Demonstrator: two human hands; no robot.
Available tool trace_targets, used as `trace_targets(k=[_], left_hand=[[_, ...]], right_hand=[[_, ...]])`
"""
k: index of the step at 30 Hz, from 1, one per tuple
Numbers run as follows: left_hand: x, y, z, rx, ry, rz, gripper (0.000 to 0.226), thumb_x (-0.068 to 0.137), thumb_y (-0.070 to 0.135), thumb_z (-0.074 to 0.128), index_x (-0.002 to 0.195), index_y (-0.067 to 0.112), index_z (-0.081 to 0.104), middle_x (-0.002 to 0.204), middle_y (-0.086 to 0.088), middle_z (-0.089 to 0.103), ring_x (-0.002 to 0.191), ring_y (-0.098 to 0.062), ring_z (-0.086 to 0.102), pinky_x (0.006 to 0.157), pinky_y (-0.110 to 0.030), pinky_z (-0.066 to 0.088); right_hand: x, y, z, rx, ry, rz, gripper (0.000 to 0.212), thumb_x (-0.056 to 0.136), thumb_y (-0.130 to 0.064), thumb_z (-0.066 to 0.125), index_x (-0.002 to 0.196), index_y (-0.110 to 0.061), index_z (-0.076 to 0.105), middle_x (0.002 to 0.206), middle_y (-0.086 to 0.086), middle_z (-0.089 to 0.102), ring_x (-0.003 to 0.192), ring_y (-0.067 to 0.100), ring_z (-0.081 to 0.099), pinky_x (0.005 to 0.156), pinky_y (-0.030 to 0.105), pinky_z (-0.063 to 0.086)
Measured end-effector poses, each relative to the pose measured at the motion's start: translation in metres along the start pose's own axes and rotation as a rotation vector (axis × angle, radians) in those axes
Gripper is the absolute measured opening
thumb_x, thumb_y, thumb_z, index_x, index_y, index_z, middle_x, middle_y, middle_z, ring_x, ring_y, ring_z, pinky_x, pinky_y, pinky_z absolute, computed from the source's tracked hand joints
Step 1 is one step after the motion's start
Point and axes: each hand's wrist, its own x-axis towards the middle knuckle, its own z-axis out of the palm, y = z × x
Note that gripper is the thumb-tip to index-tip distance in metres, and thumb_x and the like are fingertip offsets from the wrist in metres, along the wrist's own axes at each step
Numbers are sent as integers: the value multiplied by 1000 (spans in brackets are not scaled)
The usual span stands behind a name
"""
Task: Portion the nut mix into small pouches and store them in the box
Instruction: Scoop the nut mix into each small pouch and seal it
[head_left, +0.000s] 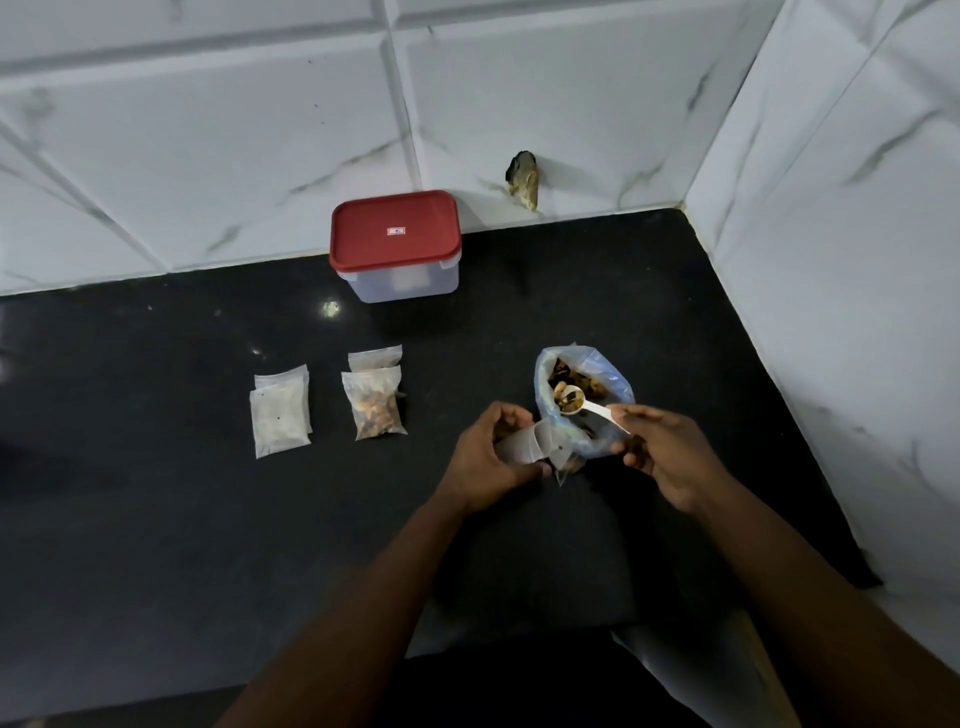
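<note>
Currently: red-lidded box (395, 244) sits far centre, lid on. Blue nut-mix bag (597, 379) is near right, mouth open, floppy. Left hand (488, 460) grips a small clear pouch (522, 444) just beside it. The film looks light, limp and slippery, so best held at the mouth rim. Right hand (662, 454) pinches the white scoop (576, 404) by its handle, bowl loaded over the bag.

Right hand (670, 454) holds spoon (575, 401), left hand (485, 460) holds pouch (525, 442)
</note>
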Motion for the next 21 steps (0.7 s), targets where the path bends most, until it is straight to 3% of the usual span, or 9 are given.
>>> trace_targets(k=[5,12,16,21], left_hand=[[0,2,-4,47,-81,-19,73,73,21,92,135,31,55,131,15,57,119,-2,57,96,-24,52],[0,9,-6,16,-34,-18,62,71,21,93,120,36,57,123,14,61,113,-4,61,92,-27,55],[-1,12,-4,-10,4,7,65,72,21,93,122,36,53,124,13,61,115,-3,60,95,-30,56],[2,12,-2,-13,23,44,69,73,21,92,126,34,49,130,13,60,120,4,58,92,-19,51]], right_hand=[[1,-3,-7,-2,9,9,18,99,-20,61,114,-16,71,111,16,72,78,14,63,62,25,51],[-7,-9,-7,73,-25,-15,20,98,-20,63,115,-14,71,109,12,71,87,17,66,69,29,55],[-18,-12,-2,67,-105,-58,20,97,-20,63,112,-10,71,104,10,72,88,18,69,70,31,56],[-29,-10,4,43,-192,-97,19,97,-17,63,110,-9,74,100,11,72,82,16,70,68,29,57]])
